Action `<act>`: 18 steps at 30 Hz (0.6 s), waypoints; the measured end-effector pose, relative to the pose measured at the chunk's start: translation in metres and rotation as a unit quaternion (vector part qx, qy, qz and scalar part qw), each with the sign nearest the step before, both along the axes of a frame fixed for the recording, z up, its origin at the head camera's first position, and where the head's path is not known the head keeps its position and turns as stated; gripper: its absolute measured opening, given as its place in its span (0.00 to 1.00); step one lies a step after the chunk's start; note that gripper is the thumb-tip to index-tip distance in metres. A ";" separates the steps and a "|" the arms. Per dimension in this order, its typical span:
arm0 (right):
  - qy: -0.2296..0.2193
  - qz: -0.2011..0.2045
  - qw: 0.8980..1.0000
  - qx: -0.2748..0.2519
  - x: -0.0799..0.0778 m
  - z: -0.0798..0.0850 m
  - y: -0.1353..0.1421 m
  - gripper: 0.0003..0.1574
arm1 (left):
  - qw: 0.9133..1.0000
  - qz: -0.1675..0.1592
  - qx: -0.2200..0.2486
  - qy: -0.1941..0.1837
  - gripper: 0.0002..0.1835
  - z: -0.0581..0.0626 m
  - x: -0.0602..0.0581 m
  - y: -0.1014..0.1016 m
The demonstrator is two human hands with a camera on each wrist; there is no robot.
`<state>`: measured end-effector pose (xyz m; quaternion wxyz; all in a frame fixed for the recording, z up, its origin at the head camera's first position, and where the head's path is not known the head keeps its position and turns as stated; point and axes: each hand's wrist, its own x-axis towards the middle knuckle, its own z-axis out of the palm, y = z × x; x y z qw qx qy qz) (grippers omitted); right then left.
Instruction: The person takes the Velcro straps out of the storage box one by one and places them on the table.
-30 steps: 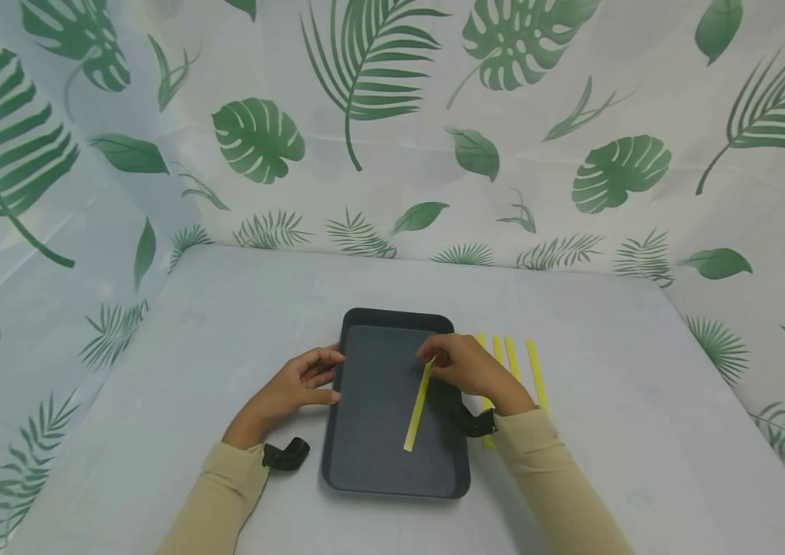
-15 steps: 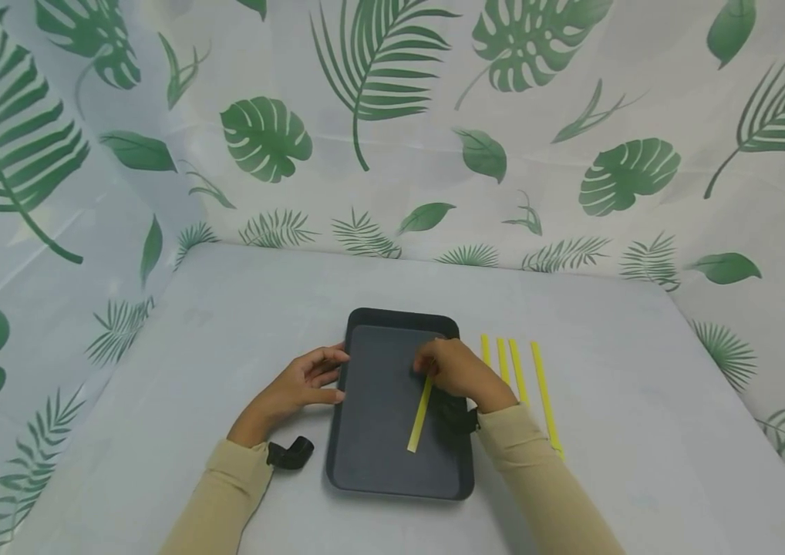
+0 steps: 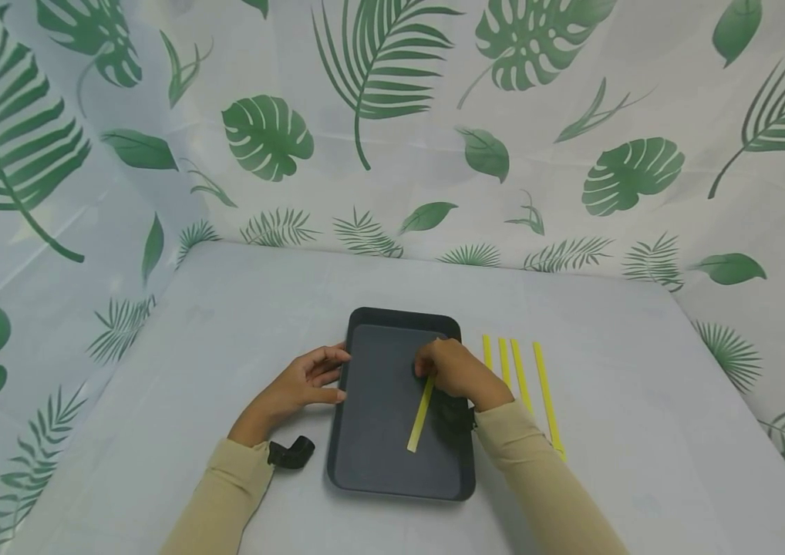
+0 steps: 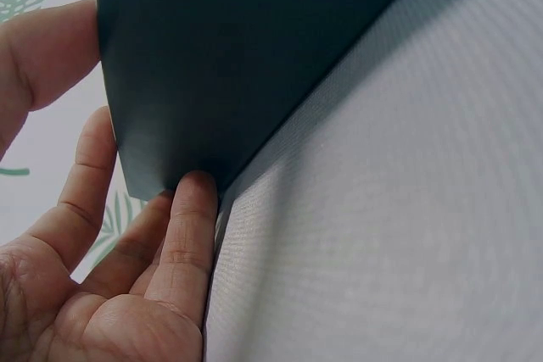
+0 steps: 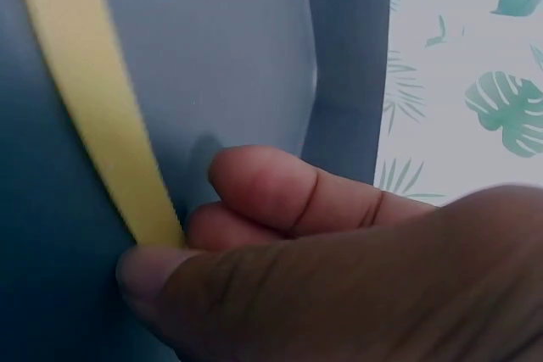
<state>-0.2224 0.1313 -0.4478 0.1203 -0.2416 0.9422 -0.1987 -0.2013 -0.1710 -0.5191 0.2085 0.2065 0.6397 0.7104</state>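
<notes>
A dark grey rectangular tray [image 3: 382, 432] lies on the white surface in the head view. Inside it, a flat yellow strip [image 3: 420, 418] slants, its far end hidden under my right hand [image 3: 460, 371]. The right wrist view shows thumb and fingers pinching that end of the strip [image 5: 102, 116], close over the tray floor. My left hand [image 3: 298, 389] is at the tray's left side, fingers spread and loosely bent. In the left wrist view its fingertips [image 4: 197, 192] touch the tray's outer wall [image 4: 221, 48], holding nothing else.
Several more yellow strips [image 3: 544, 385] lie side by side to the right of the tray, partly behind the right forearm. A white cloth with green leaf prints [image 3: 269, 139] forms the walls around the white surface [image 3: 254, 285].
My right hand has dropped slightly toward the tray floor and leftward, now covering more of the strip's far end. The left hand stays at the tray's side. The head view has shifted a little.
</notes>
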 end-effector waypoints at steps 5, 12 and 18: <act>0.000 0.006 1.000 -0.001 -0.001 -0.001 0.000 0.25 | 1.000 0.002 -0.003 0.000 0.37 0.000 0.000 0.000; -0.002 0.036 0.999 0.001 0.000 0.001 0.000 0.18 | 1.000 0.004 -0.001 0.002 0.38 0.001 0.001 0.000; -0.007 0.053 0.998 0.012 0.000 0.001 0.000 0.15 | 1.000 0.004 0.001 0.002 0.38 0.001 0.001 0.000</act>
